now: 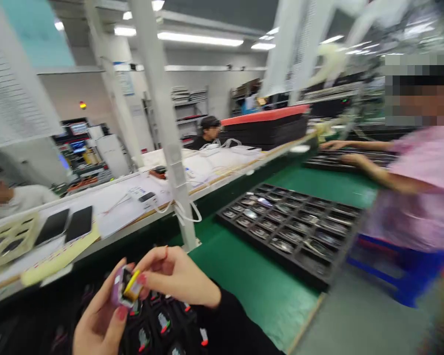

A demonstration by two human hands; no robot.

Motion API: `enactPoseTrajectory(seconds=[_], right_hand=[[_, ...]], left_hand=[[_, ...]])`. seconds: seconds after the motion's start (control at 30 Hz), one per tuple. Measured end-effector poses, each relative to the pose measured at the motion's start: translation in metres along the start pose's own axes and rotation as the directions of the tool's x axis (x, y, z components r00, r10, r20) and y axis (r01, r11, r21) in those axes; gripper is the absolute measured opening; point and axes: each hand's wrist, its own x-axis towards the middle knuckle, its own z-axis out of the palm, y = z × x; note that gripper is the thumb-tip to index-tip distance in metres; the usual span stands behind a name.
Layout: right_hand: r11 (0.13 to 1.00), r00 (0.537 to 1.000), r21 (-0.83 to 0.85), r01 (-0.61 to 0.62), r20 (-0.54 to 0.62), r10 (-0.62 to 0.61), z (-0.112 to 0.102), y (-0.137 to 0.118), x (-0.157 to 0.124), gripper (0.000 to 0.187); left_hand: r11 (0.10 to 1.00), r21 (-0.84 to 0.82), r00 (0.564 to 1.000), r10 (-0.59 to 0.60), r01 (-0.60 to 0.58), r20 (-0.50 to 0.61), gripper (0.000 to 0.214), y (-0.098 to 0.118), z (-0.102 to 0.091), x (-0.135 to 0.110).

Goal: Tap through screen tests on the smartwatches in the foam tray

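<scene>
My left hand [99, 320] and my right hand [177, 273] meet at the bottom of the view, both pinching one small purple part with a yellow strip [126, 288]. My left fingers cup it from below. My right fingertips press on its top edge. Under my hands lies a black tray [163, 325] with several small parts that carry red and green marks.
A second black tray [292, 224] of shiny parts sits on the green mat [259, 281]. A person in pink [418, 192] reaches over trays at the right. Behind a white post [170, 148] runs a white shelf with two dark phones [64, 224]. Other workers sit beyond it.
</scene>
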Motion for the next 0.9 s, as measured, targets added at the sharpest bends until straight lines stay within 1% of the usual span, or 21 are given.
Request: enactPoseTrajectory(seconds=[0.1,0.13,0.2,0.23,0.33,0.43,0.53,0.6,0.67,0.77,0.83,0.9], right_hand=[[0.997,0.998,-0.054,0.052,-0.045,-0.054,0.003,-0.003,-0.006,0.024],[0.994,0.996,-0.091,0.064,-0.054,-0.069,0.004,-0.004,-0.007,0.019],[0.982,0.992,-0.160,0.099,-0.062,-0.110,0.004,-0.005,-0.008,0.012],[0.975,0.990,-0.189,0.113,-0.062,-0.127,0.005,-0.005,-0.009,0.009],[0.956,0.984,-0.248,0.154,-0.051,-0.172,0.008,-0.001,-0.010,0.003],[0.931,0.969,-0.291,0.219,-0.046,-0.243,0.013,0.006,-0.012,0.005],[0.874,0.938,-0.404,0.271,-0.092,-0.333,0.021,0.014,-0.013,0.011],[0.838,0.920,-0.469,0.279,-0.120,-0.373,0.025,0.019,-0.012,0.012],[0.816,0.909,-0.515,0.265,-0.149,-0.389,0.026,0.024,-0.010,0.010],[0.765,0.896,-0.604,0.225,-0.179,-0.406,0.020,0.030,-0.003,0.006],[0.746,0.902,-0.635,0.202,-0.176,-0.394,0.013,0.033,0.002,0.003],[0.747,0.917,-0.643,0.168,-0.176,-0.357,0.006,0.033,0.006,0.008]], left_hand=[[0.989,-0.149,0.992,0.019,0.001,0.127,0.059,0.006,0.009,-0.001],[0.980,-0.197,0.982,0.031,0.007,0.188,0.057,0.005,0.009,0.001],[0.962,-0.273,0.959,0.074,0.003,0.273,0.052,0.003,0.008,0.004],[0.954,-0.298,0.948,0.088,0.008,0.306,0.051,0.002,0.007,0.005],[0.937,-0.349,0.927,0.119,0.013,0.356,0.051,0.000,0.006,0.005],[0.928,-0.372,0.917,0.132,0.020,0.377,0.050,0.000,0.007,0.006],[0.943,-0.332,0.935,0.081,0.041,0.345,0.037,-0.002,0.009,0.006],[0.950,-0.305,0.943,0.043,0.064,0.330,0.031,-0.003,0.009,0.006],[0.959,-0.275,0.950,0.020,0.070,0.312,0.031,-0.002,0.009,0.007],[0.973,-0.215,0.957,-0.018,0.084,0.289,0.035,0.002,0.007,0.008],[0.959,-0.253,0.948,-0.040,0.126,0.317,0.040,0.006,0.005,0.009],[0.928,-0.328,0.933,-0.052,0.176,0.355,0.048,0.009,0.004,0.010]])
